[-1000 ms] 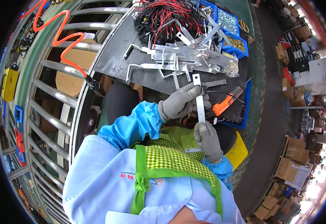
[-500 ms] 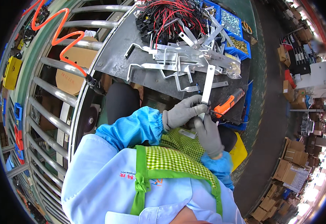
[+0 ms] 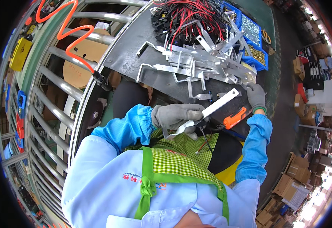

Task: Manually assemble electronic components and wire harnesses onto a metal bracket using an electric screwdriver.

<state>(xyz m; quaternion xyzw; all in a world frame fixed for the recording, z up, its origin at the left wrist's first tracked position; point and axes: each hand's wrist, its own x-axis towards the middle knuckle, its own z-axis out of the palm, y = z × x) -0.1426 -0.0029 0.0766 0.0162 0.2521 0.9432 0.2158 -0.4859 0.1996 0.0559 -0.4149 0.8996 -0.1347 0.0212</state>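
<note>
My left hand (image 3: 175, 116), in a grey glove, is closed round a long flat metal bracket (image 3: 221, 103) with a hole near its far end. A small black part (image 3: 201, 124) with a dark lead sits against the bracket's middle, by my fingertips. My right hand (image 3: 256, 97), also gloved, reaches out to the table's right side. Its fingers are apart beside a clear plastic bag (image 3: 248, 76), their tips partly hidden. An orange-handled power screwdriver (image 3: 235, 118) lies between the two hands.
Bent metal brackets (image 3: 188, 68) lie piled on the dark table (image 3: 126, 57). Behind them is a heap of red and black wires (image 3: 190, 22). Blue bins (image 3: 255, 57) of small fasteners line the right edge. A metal roller conveyor (image 3: 61, 83) and orange coiled hose (image 3: 76, 49) are at left.
My right hand has let go of the bracket and moved right and away to the table's edge. The bracket, kept in my left hand, has tilted to the right. The view has shifted slightly.
</note>
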